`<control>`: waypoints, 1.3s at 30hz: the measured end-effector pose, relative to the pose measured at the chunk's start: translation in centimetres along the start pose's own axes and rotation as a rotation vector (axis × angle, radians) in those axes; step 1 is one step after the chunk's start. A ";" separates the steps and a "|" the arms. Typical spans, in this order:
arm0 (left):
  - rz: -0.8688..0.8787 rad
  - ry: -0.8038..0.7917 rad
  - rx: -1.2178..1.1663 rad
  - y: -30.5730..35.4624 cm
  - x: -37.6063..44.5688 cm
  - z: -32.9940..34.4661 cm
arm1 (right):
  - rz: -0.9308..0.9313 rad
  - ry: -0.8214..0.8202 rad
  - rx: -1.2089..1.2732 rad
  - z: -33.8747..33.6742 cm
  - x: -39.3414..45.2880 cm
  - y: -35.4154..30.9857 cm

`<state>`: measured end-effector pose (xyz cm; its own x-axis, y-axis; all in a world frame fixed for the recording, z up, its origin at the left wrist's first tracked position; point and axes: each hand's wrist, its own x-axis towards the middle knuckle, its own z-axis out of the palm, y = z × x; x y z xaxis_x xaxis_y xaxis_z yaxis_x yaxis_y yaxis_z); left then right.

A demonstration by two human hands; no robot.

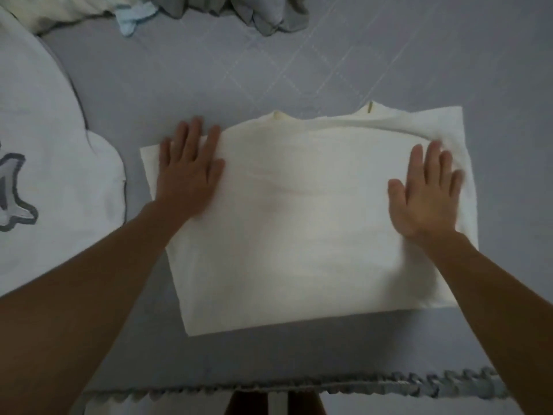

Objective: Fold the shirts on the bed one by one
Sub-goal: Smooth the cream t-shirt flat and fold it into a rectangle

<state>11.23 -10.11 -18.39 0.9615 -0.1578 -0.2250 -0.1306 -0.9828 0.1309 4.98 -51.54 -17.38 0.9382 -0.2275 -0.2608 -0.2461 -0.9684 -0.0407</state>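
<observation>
**Both palms flatten a cream shirt before the next fold**

Nearest the person, the ruffled edge of the bed (299,384) runs across the bottom of the view, and everything else is placed here in relation to the cream shirt (305,223) lying just beyond that edge, in the middle of the grey sheet.

The shirt is already a broad rectangle. Its neckline sits at the far side, and what looks like tucked-in sleeve cloth shows as a second layer along the far and right edges. That shape suggests the side folds are made and the cloth is being smoothed so the layers hold before the shirt is folded again.

The left hand (188,172) lies flat on the shirt's left edge, near its far corner, with its fingers straight and together. The fingertips reach slightly past the cloth onto the sheet. The right hand (425,190) lies flat near the right edge, fingers spread. Neither hand grips anything; both only press down with open palms. Pressing at opposite sides probably keeps the cloth taut and pushes wrinkles outward.

Left of the shirt, well apart from it, lies a white cushion with a grey appliqué (45,163). Far beyond the shirt, a grey crumpled garment (269,16) and a pale blue cloth (131,16) wait at the top, likely the next items to fold.
</observation>
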 end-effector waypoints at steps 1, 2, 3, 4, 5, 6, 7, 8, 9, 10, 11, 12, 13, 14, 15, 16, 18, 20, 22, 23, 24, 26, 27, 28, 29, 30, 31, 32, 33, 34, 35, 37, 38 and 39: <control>-0.062 0.002 -0.015 -0.1 -0.6 -0.3 | 0.078 -0.016 0.024 -0.3 -0.9 0.1; -0.105 0.013 -0.021 0.0 -1.4 -0.6 | 0.132 -0.021 0.045 -0.6 -1.8 -0.1; -0.120 0.041 -0.021 0.6 -2.4 -0.7 | 0.146 -0.006 0.062 -0.8 -2.7 -0.8; -0.100 0.076 -0.028 1.7 -3.5 -0.8 | 0.112 0.012 0.075 -0.9 -3.7 -2.1; -0.046 0.102 -0.043 3.4 -4.7 -0.7 | 0.031 0.022 0.086 -0.8 -4.7 -4.0; 0.034 0.110 -0.060 5.4 -5.9 -0.3 | -0.089 0.030 0.092 -0.4 -5.8 -6.2; 0.124 0.093 -0.069 7.5 -7.2 0.4 | -0.230 0.032 0.087 0.4 -6.9 -8.5; 0.201 0.060 -0.069 9.3 -8.6 1.3 | -0.373 0.027 0.074 1.4 -8.1 -10.4; 0.255 0.035 -0.056 10.4 -10.0 2.4 | -0.506 0.016 0.052 2.5 -9.2 -11.5; 0.292 0.013 -0.031 10.4 -11.1 3.5 | -0.617 0.001 0.011 3.5 -10.1 -11.6; 0.323 0.002 -0.010 9.6 -11.8 4.3 | -0.697 -0.009 -0.036 4.3 -10.5 -10.5; 0.355 0.007 -0.002 8.2 -12.1 4.7 | -0.743 -0.002 -0.068 4.8 -10.3 -8.6; 0.384 0.016 0.004 6.6 -12.1 5.0 | -0.756 0.013 -0.088 4.9 -9.8 -6.4; 0.405 0.024 0.023 5.1 -12.1 5.2 | -0.744 0.033 -0.116 4.9 -9.3 -4.1; 0.406 0.029 0.047 3.7 -12.2 5.1 | -0.709 0.042 -0.147 4.7 -8.9 -1.8; 0.385 0.018 0.057 2.5 -12.4 4.9 | -0.645 0.028 -0.166 4.4 -8.5 0.3; 0.313 -0.007 0.052 0.4 -13.3 4.4 | -0.454 0.000 -0.165 3.5 -8.4 4.1; 0.265 -0.033 0.056 -1.1 -14.1 3.5 | -0.255 -0.017 -0.142 2.6 -8.7 7.1; 0.231 -0.060 0.070 -1.5 -14.7 2.6 | -0.058 -0.051 -0.125 1.9 -9.2 8.5; 0.218 -0.069 0.071 -1.1 -14.7 2.1 | 0.048 -0.055 -0.093 1.6 -9.5 8.5; 0.210 -0.072 0.063 -0.5 -14.6 1.6 | 0.158 -0.043 -0.026 1.4 -9.7 8.1; 0.214 -0.058 0.035 1.3 -13.2 0.4 | 0.341 0.018 0.151 1.0 -10.5 6.2; 0.211 -0.051 0.018 2.3 -11.9 -0.1 | 0.391 0.059 0.220 0.9 -11.0 5.3; 0.191 -0.051 -0.005 3.1 -10.3 -0.6 | 0.441 0.097 0.269 1.0 -11.7 4.5; 0.150 -0.058 -0.038 3.9 -8.5 -1.0 | 0.527 0.127 0.313 1.1 -12.6 3.8; 0.093 -0.071 -0.069 4.4 -6.5 -1.4 | 0.674 0.157 0.363 1.4 -13.5 3.4; 0.036 -0.091 -0.089 4.8 -4.4 -1.8 | 0.876 0.185 0.431 1.7 -14.5 3.2; -0.008 -0.107 -0.098 5.0 -2.3 -2.2 | 1.097 0.194 0.521 1.8 -15.3 3.0; -0.040 -0.111 -0.107 5.2 -0.3 -2.7 | 1.273 0.187 0.642 2.1 -16.3 2.6; -0.069 -0.106 -0.126 5.2 1.4 -3.3 | 1.365 0.176 0.789 2.4 -17.1 2.3; -0.099 -0.101 -0.151 5.2 2.9 -3.9 | 1.373 0.152 0.925 2.6 -17.7 1.9; -0.137 -0.148 -0.204 4.7 4.9 -4.9 | 1.322 0.121 1.088 2.3 -17.4 2.1; -0.146 -0.214 -0.229 4.2 5.2 -5.2 | 1.308 0.130 1.126 2.0 -16.5 2.4; -0.147 -0.298 -0.229 3.7 5.2 -5.3 | 1.289 0.149 1.137 1.6 -15.1 2.9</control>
<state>17.00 -14.02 -13.99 0.8496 -0.0713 -0.5227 0.0928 -0.9552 0.2811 -10.30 -50.75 -15.07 0.0107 -0.8081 -0.5889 -0.7721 0.3676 -0.5184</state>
